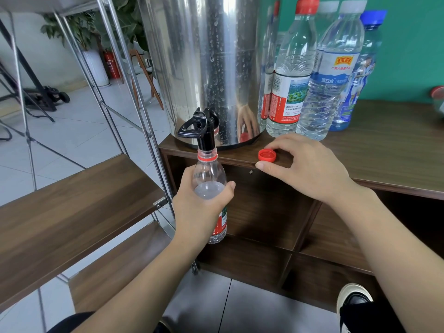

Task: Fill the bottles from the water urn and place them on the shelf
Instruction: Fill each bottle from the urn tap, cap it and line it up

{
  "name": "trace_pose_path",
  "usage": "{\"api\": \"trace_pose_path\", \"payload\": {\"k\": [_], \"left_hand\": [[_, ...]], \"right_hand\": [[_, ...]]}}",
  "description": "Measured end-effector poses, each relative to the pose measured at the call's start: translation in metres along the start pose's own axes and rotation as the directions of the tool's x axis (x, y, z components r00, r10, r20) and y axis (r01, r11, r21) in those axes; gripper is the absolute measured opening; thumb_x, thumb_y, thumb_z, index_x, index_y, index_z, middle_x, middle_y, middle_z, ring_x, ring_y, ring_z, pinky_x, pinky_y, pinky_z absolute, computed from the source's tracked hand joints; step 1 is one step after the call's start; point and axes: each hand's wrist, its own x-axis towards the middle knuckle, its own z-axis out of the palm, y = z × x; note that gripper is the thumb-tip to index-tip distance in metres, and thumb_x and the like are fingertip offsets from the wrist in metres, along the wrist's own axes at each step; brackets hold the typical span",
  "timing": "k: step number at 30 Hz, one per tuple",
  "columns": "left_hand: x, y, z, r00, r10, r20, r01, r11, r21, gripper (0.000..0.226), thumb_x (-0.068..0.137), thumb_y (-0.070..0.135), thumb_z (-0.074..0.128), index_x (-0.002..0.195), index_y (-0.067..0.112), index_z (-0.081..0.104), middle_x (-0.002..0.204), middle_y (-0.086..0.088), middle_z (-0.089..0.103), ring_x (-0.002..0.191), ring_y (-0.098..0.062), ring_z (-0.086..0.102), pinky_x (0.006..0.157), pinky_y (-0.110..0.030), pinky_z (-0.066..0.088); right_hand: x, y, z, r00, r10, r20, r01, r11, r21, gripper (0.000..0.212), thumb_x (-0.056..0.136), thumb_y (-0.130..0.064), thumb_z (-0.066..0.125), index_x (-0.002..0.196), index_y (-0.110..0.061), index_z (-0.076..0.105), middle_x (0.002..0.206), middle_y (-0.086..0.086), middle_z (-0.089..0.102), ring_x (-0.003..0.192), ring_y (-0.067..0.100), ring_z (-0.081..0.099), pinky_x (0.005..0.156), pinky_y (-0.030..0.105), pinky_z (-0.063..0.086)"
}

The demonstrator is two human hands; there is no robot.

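Gripping the open bottle [209, 186] around its shoulder, the left hand [201, 207] comes in from the lower left of the frame with fingers wrapped tight, holding it upright so its mouth sits right under the black tap [200, 131] of the steel water urn [209, 63]. Water already sits partway up inside the bottle. The right hand [310, 169], center right, rests on the edge of the wooden cabinet [384, 150] with fingers curled over the red cap [267, 155], fingertips touching it, thumb stretched along the front edge; can't really tell if it's actually pinching the cap. In the upper right, just beside the urn, three more bottles stand in a row: a red-capped bottle [292, 75], a white-capped bottle [329, 78] and a blue bottle [360, 75] behind. On the left there's a metal-framed shelf [72, 210] with brown boards, its uprights right next to the tap. Plant [79, 27] and fire extinguisher [112, 64] are way back in the upper left.
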Motion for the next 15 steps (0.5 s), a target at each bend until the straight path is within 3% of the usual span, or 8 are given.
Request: {"api": "trace_pose_path", "payload": {"k": [15], "left_hand": [[0.0003, -0.0012, 0.0003, 1.000, 0.011, 0.006, -0.011, 1.000, 0.007, 0.056, 0.067, 0.055, 0.083, 0.115, 0.038, 0.059, 0.105, 0.014, 0.070, 0.101, -0.008, 0.069, 0.094, -0.043, 0.061]], "right_hand": [[0.0004, 0.0001, -0.0005, 1.000, 0.005, 0.003, -0.005, 1.000, -0.005, 0.045, 0.085, -0.072, 0.057, 0.114, -0.038, 0.068, 0.120, -0.021, 0.061, 0.114, 0.007, 0.056, 0.091, 0.033, 0.046]]}}
